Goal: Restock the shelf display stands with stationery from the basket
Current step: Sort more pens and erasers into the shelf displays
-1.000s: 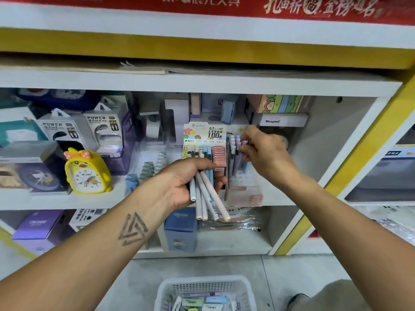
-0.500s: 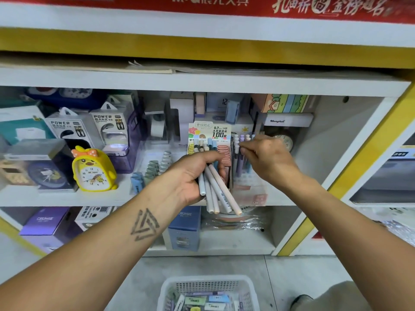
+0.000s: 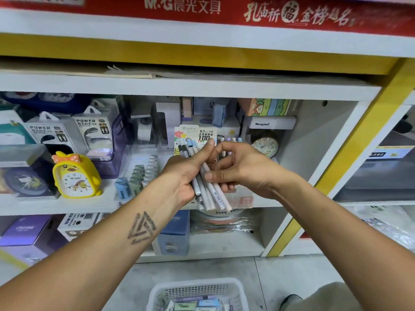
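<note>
- White shelf unit (image 3: pixel 188 88) fills the view; the card-backed pencil display stand (image 3: pixel 197 135) sits at centre.
- White mesh plastic basket (image 3: pixel 195 288) waits at six o'clock, part-stocked.
- Left hand (image 3: pixel 179 176) grips a pale pencil bundle (image 3: pixel 208 187).
- Right hand (image 3: pixel 242 169) pinches one pencil; next, I'd say, slot it into the stand at twelve o'clock.

I read "M&G晨光文具" in white on the red banner (image 3: pixel 202 10) above the shelves, with gold "孔庙祈福 金榜题名" to its right. Two white boxes (image 3: pixel 89 129) on the shelf say "POWER BANK". The pencil display card (image 3: pixel 197 133) shows "0.7 HB" and "100". White box (image 3: pixel 272 123): "Henghui". Purple box (image 3: pixel 24 230), lower shelf: "CROHRE".
</note>
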The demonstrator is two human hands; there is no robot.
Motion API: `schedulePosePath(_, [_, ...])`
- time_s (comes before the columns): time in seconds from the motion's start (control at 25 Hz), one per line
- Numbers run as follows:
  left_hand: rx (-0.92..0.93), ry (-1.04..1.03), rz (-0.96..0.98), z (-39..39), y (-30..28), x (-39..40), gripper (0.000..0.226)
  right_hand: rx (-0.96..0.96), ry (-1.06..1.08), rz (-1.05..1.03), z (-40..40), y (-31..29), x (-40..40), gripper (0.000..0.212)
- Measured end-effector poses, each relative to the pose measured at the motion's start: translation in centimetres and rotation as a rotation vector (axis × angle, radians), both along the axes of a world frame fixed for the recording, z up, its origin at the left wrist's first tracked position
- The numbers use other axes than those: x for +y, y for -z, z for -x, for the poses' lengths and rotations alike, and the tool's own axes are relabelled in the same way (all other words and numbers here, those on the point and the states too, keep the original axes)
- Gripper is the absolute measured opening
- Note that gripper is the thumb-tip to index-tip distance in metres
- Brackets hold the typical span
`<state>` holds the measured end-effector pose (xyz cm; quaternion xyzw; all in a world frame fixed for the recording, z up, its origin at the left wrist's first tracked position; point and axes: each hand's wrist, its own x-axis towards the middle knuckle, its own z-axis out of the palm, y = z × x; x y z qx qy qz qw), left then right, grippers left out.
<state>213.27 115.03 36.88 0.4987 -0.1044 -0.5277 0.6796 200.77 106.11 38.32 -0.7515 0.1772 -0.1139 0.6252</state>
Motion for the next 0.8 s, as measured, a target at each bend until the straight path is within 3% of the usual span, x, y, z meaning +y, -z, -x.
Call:
schedulePosePath(0.12, [0.046,0.023,0.035,0.2,-0.1,-0.2,0.052,0.016,0.005,-0.021,1.0,-1.1,-1.0,0.052])
schedulePosePath(0.2, [0.048,0.020,0.038,0.0,0.1,-0.3,0.038,0.010,0.087,-0.015,1.8,-1.8,-2.3,0.073])
schedulePosePath(0.28, [0.049,0.013,0.009,-0.2,0.3,-0.5,0.025,-0.012,0.255,0.077,2.5,-2.2,-3.7,0.079])
schedulePosePath(0.44, [0.008,-0.018,-0.024,-0.3,0.7,-0.7,0.021,0.019,0.591,0.491,2.2,-1.0,-5.7,0.042])
schedulePosePath(0.56, [0.007,-0.043,-0.016,-0.2,0.9,-0.9,0.022,0.046,0.619,0.798,1.6,0.4,-5.9,0.018])
schedulePosePath(0.68, [0.005,-0.064,-0.015,-0.2,1.0,-0.9,0.021,0.083,0.564,0.951,1.1,1.4,-5.8,0.014])
schedulePosePath(0.8, [0.003,-0.091,-0.021,-0.3,1.1,-0.9,0.022,0.089,0.546,0.950,0.9,2.0,-5.7,0.008])
